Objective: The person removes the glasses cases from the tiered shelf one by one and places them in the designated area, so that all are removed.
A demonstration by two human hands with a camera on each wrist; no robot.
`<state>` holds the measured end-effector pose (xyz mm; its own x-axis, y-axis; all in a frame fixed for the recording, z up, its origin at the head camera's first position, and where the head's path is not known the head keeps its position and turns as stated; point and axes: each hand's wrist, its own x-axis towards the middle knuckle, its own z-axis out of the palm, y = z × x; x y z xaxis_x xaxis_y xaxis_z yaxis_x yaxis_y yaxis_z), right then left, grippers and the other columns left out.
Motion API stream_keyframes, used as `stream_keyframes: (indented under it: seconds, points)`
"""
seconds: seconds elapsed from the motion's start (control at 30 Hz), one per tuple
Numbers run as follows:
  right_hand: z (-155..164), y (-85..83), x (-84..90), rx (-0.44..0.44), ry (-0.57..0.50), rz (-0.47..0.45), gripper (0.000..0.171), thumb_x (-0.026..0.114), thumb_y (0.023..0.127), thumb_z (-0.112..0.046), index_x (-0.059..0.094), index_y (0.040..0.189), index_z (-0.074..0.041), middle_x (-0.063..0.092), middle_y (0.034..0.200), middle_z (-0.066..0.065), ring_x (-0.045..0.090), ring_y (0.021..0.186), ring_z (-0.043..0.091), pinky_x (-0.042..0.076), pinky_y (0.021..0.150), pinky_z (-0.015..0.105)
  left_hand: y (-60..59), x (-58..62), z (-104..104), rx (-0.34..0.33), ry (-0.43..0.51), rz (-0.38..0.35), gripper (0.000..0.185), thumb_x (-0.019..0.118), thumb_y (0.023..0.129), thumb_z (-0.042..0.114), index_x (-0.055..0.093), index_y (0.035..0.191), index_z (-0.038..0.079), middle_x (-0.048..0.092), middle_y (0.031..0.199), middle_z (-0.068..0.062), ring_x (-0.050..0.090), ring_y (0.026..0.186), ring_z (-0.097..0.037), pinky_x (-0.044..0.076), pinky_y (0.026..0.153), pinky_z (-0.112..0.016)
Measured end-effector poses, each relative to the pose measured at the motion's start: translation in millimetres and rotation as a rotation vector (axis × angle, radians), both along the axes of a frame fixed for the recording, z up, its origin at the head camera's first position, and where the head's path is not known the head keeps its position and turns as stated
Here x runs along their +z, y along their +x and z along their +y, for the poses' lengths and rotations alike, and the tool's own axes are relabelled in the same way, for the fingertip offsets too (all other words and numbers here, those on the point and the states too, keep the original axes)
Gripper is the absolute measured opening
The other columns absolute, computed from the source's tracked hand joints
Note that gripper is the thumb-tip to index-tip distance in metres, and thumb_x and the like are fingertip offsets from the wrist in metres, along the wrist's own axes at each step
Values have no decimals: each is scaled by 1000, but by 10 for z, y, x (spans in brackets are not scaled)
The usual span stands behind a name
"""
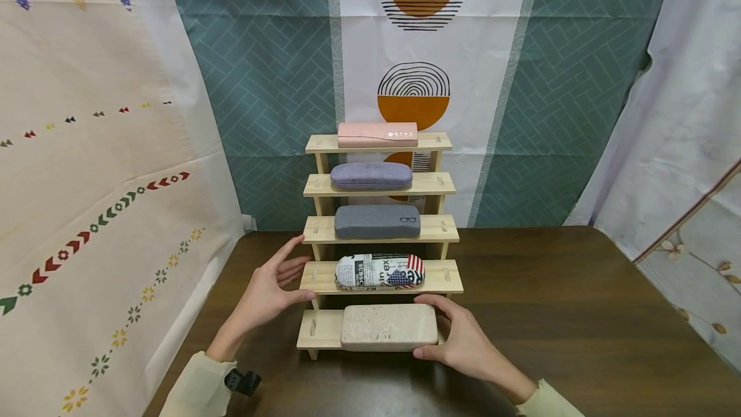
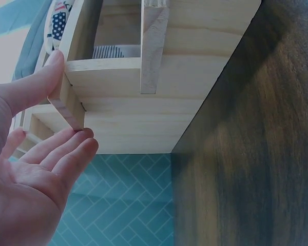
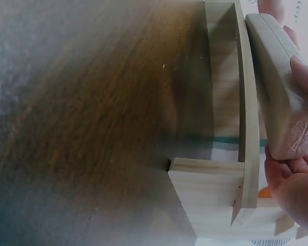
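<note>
Your right hand [image 1: 463,343] gripped the right end of a beige, stone-patterned glasses case [image 1: 388,326], thumb on its front edge and fingers curled over its back. The case was a flat oblong with rounded corners, cream mottled with pale brown. It lay on the lowest step of a five-step wooden display stand [image 1: 446,275], toward that step's right end, so the step's left end showed bare.

Your left hand [image 1: 272,288] was spread, fingers straight. Its thumb pressed against the left end of the second step from the bottom, and it held nothing.

Five glasses cases sat on the stand, one per step. From the top they were a pink case [image 1: 377,134], a lilac case [image 1: 371,175], a grey case [image 1: 377,221] with a small spectacles mark, a newspaper-print case [image 1: 379,271] and the beige one. The stand stood on a dark wooden table [image 1: 579,314], near its far edge.

In the right wrist view, the beige case [image 3: 280,97] was cut off at the picture's right edge, and the table there was blurred. The left wrist view showed only the stand's underside [image 2: 143,118] and your fingertips [image 2: 77,146]. Both sleeves were cut off at the bottom of the head view.
</note>
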<state>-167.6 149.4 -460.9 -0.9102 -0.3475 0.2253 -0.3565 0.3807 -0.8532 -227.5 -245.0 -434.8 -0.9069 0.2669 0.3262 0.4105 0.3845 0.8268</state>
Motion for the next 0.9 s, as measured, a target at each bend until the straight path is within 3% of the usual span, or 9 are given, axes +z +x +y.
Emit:
stream_keyframes:
  seconds: [0.23,0.47,0.7,0.9]
  points:
    - [7,36,34,7,-34,47,73,101,70,-17,65,134,-18,66,127,-2,61,113,19,53,103,34,6,2,-2,5,0,1,109,96,77,8,36,165,30,63,141,-24,61,131,-38,52,106,-49]
    - [35,76,54,-8,-49,8,76,101,69,-18,65,136,-26,67,128,-7,61,114,18,51,103,36,10,6,10,9,4,-3,109,96,77,8,37,165,30,62,141,-26,61,131,-39,51,106,-51]
    - [70,112,91,21,-102,-33,76,99,72,-17,64,139,-24,67,127,-1,64,107,24,53,91,30,-7,-6,3,4,22,-11,110,97,76,6,37,165,30,62,141,-25,61,131,-39,51,106,-50]
    - [116,129,152,55,-139,-60,75,98,74,-14,63,140,-22,67,127,4,66,103,23,55,88,30,-10,-8,-2,-1,22,-6,111,97,75,7,37,165,29,62,141,-24,61,131,-38,52,106,-46]
